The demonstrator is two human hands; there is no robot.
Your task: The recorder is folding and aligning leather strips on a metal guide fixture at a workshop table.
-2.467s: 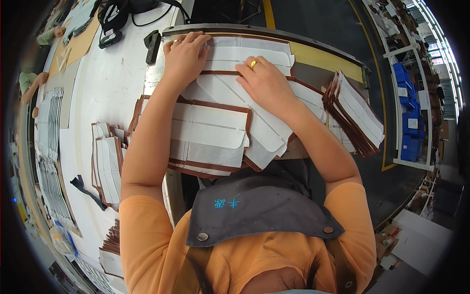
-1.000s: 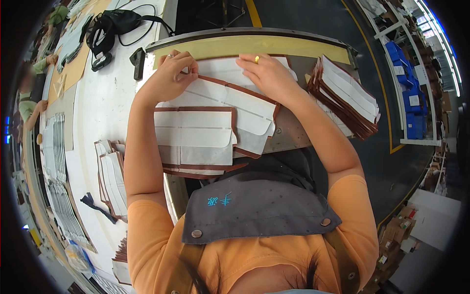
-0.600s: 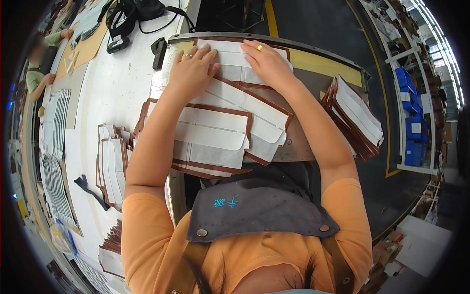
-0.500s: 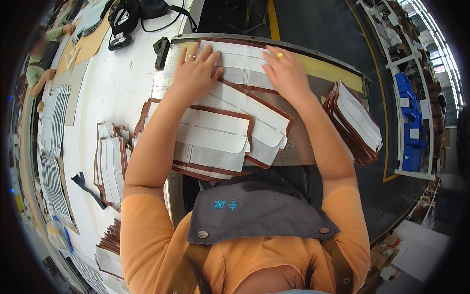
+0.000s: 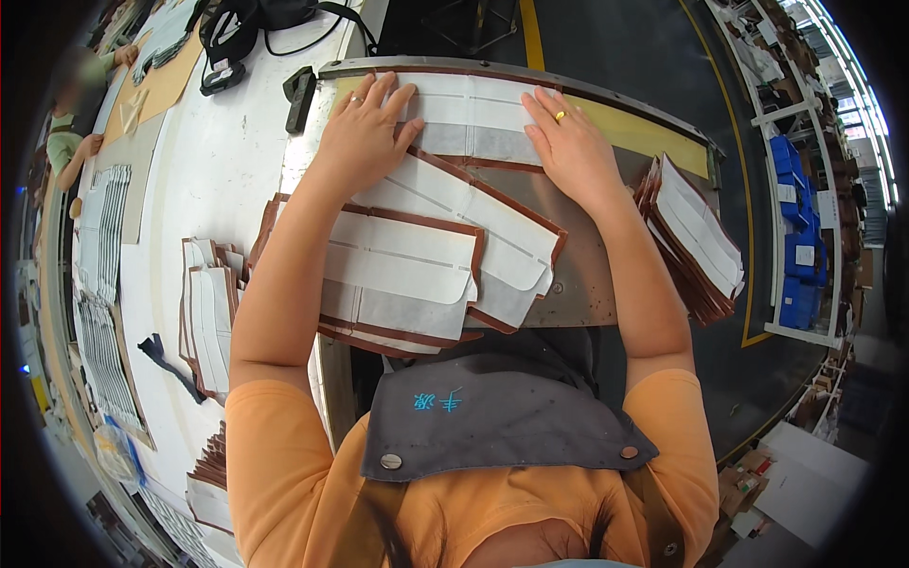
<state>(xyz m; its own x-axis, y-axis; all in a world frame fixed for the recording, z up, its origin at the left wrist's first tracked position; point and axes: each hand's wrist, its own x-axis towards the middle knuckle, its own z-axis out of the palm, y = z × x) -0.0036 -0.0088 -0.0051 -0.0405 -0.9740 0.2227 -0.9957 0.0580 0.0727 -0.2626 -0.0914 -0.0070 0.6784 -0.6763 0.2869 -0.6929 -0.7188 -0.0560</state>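
A white-faced panel with brown edges (image 5: pixel 466 106) lies flat along the far edge of a metal work surface (image 5: pixel 582 275). My left hand (image 5: pixel 367 137) rests on its left end, fingers spread and flat. On the panel's right part lies my right hand (image 5: pixel 576 142), its fingers stretched out. Nearer me, a second white panel (image 5: pixel 488 213) lies at a slant. It is partly covered by a further white panel with brown edging (image 5: pixel 402 256), which sits on several layers beside my left forearm.
A stack of brown-edged panels (image 5: pixel 693 232) stands at the right edge, beside my right forearm. More stacks (image 5: pixel 208 303) lie on the white table (image 5: pixel 175 194) at left, near a dark cloth strip (image 5: pixel 170 364). A black bag (image 5: pixel 275 24) is at the back; another person (image 5: pixel 76 123) works far left.
My right hand has shifted right along the panel. My left hand has moved slightly left and stays flat on its end. The panels nearer me look unmoved.
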